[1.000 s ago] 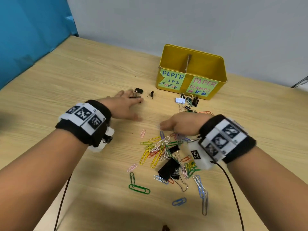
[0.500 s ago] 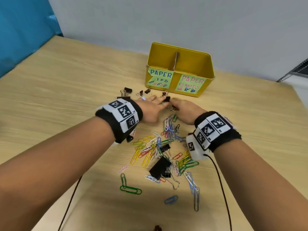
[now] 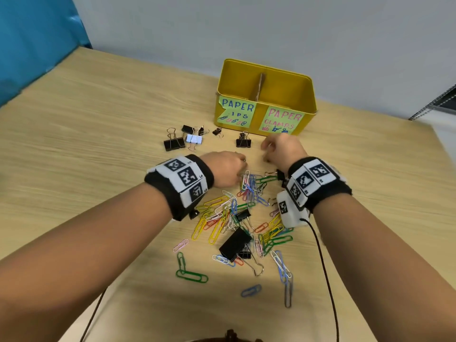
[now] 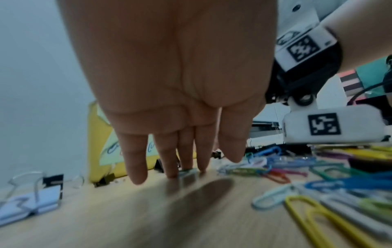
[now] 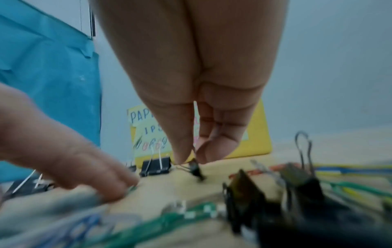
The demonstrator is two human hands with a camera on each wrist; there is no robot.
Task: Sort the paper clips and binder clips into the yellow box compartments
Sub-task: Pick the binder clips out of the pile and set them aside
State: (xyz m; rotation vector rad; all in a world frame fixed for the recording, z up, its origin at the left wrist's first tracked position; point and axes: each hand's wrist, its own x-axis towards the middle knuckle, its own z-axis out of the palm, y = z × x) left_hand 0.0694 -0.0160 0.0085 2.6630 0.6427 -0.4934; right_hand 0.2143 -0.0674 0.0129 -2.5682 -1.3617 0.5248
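Observation:
The yellow box [image 3: 265,70] stands at the back, split by a divider, with labels "PAPER ..IPS" on the left and "PAPER CLAMPS" on the right. A pile of coloured paper clips [image 3: 222,215] and a large black binder clip [image 3: 234,243] lie in front of me. Several binder clips [image 3: 174,143] sit left of the box. My right hand [image 3: 278,149] [image 5: 192,161] is just in front of the box and pinches a small black binder clip [image 5: 196,168] by its wire between thumb and finger. My left hand [image 3: 229,166] [image 4: 184,166] has straight fingers touching the table at the pile's far edge.
A black binder clip [image 3: 243,141] stands upright between my hands and the box. A blue panel [image 3: 32,45] covers the wall at the left. The table's right edge [image 3: 441,144] is close to the box. A black cable [image 3: 325,267] runs from my right wrist.
My left hand swung in from the left to the pile's far edge. My right hand moved forward past the pile towards the box and now pinches a small binder clip.

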